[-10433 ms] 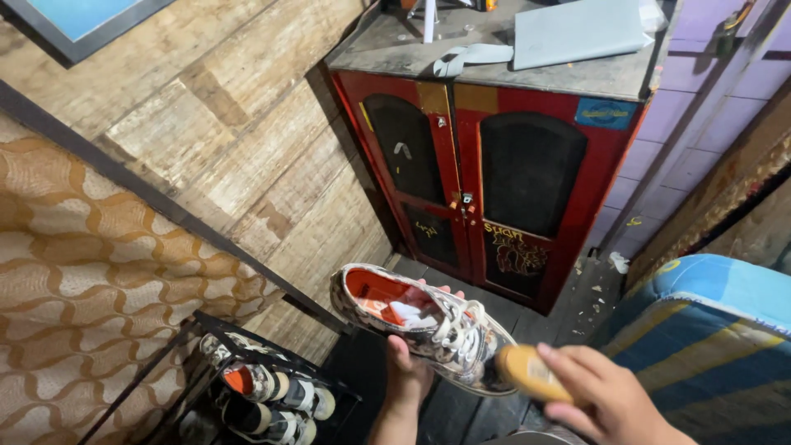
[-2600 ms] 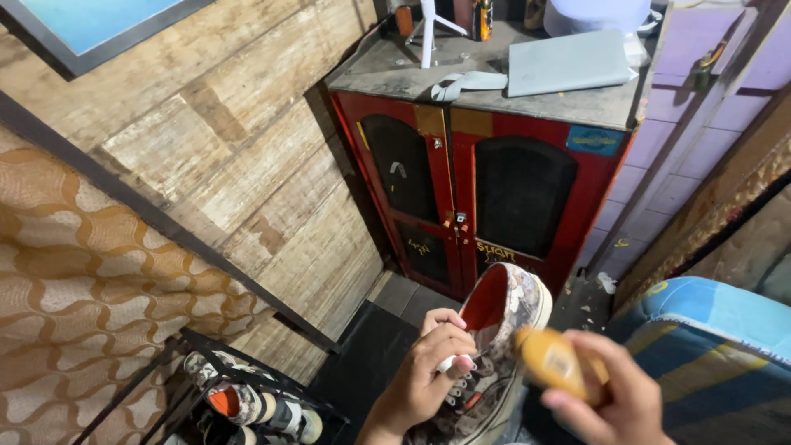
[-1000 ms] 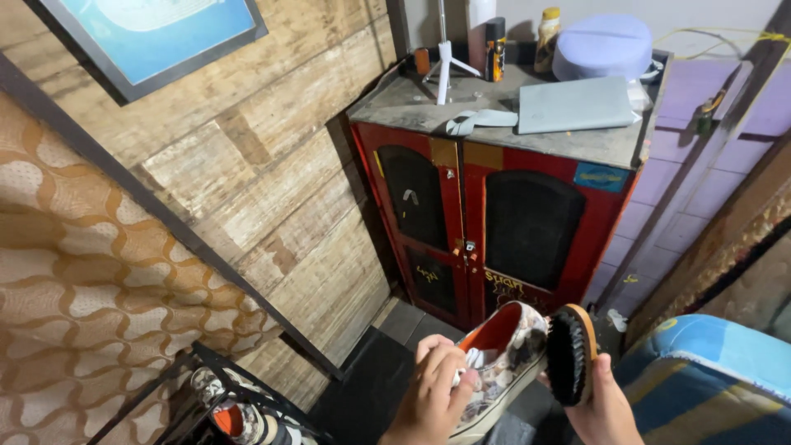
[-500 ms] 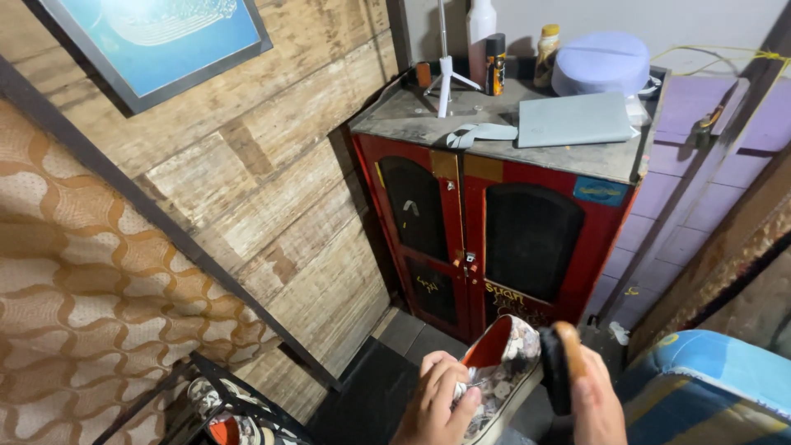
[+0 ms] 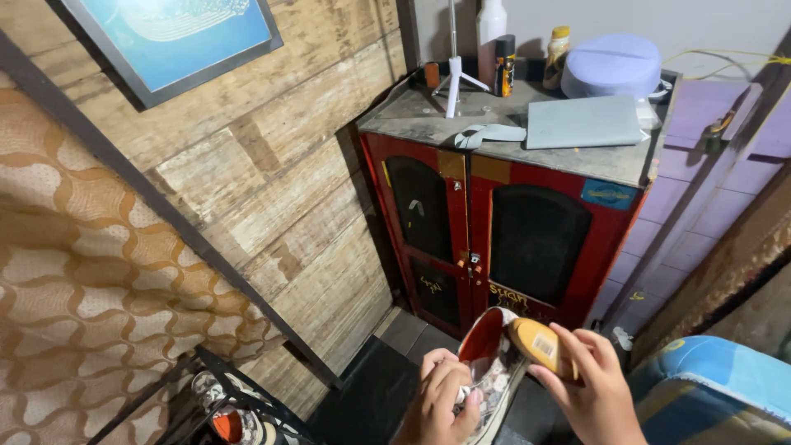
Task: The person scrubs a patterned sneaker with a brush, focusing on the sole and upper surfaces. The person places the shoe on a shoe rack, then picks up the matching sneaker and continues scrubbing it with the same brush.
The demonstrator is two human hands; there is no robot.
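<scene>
My left hand [image 5: 441, 400] grips a patterned sneaker [image 5: 491, 371] with an orange-red lining, held heel up at the bottom middle of the view. My right hand [image 5: 589, 391] holds a wooden-backed shoe brush [image 5: 536, 344] pressed against the sneaker's heel side, its yellow-brown back facing me. Both hands are low in the frame, in front of a red cabinet [image 5: 511, 214].
The red cabinet has two dark arched doors; on its top stand bottles [image 5: 504, 58], a small white tripod [image 5: 455, 70], a flat grey case [image 5: 583, 122] and a lilac cap [image 5: 611, 66]. A shoe rack [image 5: 222, 404] stands lower left, a blue cushion [image 5: 725, 387] lower right, a wooden wall to the left.
The brush has turned from bristles showing to its wooden back showing and moved onto the sneaker's heel. The camera has tilted upward a little.
</scene>
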